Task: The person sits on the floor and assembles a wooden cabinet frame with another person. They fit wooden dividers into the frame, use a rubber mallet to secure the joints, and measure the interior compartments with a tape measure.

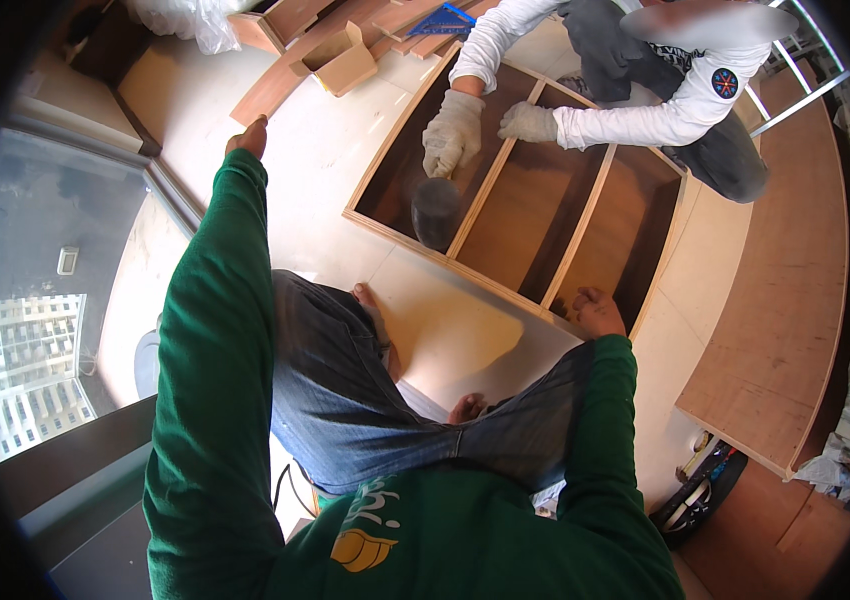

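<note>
A wooden frame with three compartments [498,182] lies on the floor in front of me. My right hand [599,313] is at its near edge, by the right compartment. Its fingers are curled in, and what they hold, if anything, is too small to make out. My left arm stretches far forward, and my left hand [247,138] is by the near end of a wooden board [267,98]. The fingers there are mostly hidden. Across the frame, a co-worker's gloved hand [452,135] is above a dark, round-headed mallet [435,212]; the other gloved hand [528,122] rests at a divider.
An open cardboard box [342,62] and a blue triangular tool [442,20] lie among boards at the back. A long wooden panel [767,290] stands on the right, with a metal ladder [803,95] behind it. A glass pane [65,260] is at left. My bare feet are near the frame.
</note>
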